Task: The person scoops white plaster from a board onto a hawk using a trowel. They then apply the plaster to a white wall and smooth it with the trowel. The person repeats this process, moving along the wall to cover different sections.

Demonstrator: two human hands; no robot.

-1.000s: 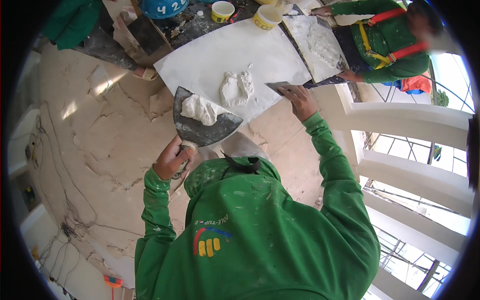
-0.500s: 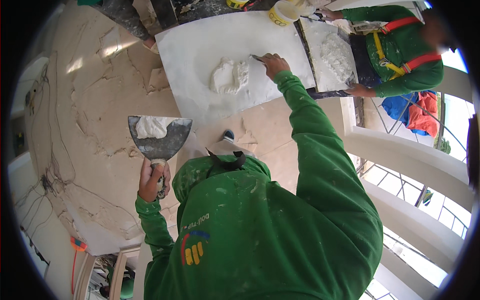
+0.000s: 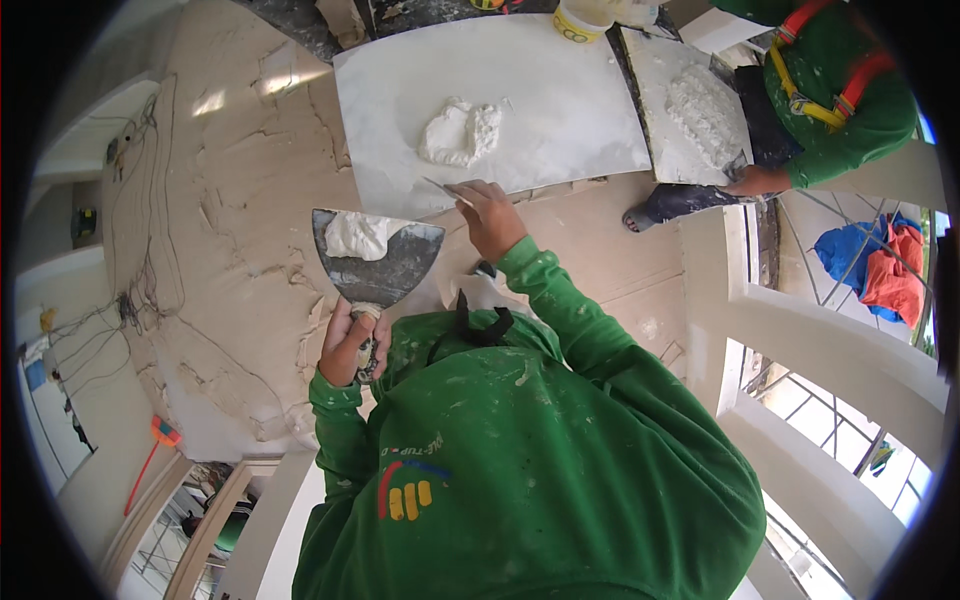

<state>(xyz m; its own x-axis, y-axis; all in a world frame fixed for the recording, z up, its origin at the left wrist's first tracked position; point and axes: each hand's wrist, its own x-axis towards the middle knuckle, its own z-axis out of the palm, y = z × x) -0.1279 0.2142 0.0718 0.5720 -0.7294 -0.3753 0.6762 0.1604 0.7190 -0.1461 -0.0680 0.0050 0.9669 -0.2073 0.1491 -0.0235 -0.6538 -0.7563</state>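
Observation:
My left hand [image 3: 343, 347] grips the wrapped handle of a wide putty knife [image 3: 395, 275]. Its dark blade points away from me and carries a lump of white plaster [image 3: 355, 235] on its left part. Closed around a narrow putty knife, my right hand [image 3: 488, 220] is just in front of the near edge of a white board [image 3: 570, 110]. That small putty knife [image 3: 440, 188] is seen almost edge-on and points left, toward the wide blade but apart from it. A larger heap of wet plaster [image 3: 455, 135] lies on the board, left of its middle.
At the far right a co-worker in a green top and harness [image 3: 850, 110] stands by a second board [image 3: 660, 150] spread with plaster. A yellow-white bucket [image 3: 580, 22] stands at the far edge. Cables [image 3: 150, 250] hang at left; an orange broom [image 3: 165, 432] stands lower left.
My right hand has drawn back from the plaster heap toward me and left, bringing the small putty knife nearer the wide one. The view has shifted, and the left hand still holds its tool.

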